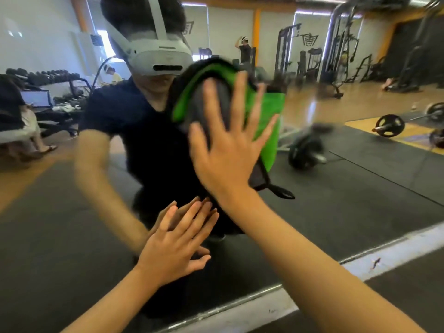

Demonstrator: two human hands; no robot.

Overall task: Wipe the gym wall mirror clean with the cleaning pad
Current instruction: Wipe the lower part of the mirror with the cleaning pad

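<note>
Green-and-dark-grey cloth cleaning pad flat against the glass of the large gym wall mirror, a little right of scene centre, at about the height of the reflected chest. Black loop tab hangs off its lower right corner. Pad edges blurred.

Right hand: fingers straight and spread wide, palm pressing the pad onto the glass; nothing gripped. Left hand: lower and nearer, fingers straight and together, fingertips meeting their own reflection, so it looks braced on the bare glass just below-left of the pad.

Step in hand, as judged: mid-wipe. To do it well, keep the palm centred so the whole pad bears evenly and no corner folds under. Work in overlapping passes. Lifting the left hand off afterwards and wiping its contact patch would avoid leaving prints. The loose tab could drag a streak.

Outward: white sill strip along the mirror's base; black rubber floor mat near right. In reflection: loaded barbell far right, dumbbell rack far left, cable machines behind.
</note>
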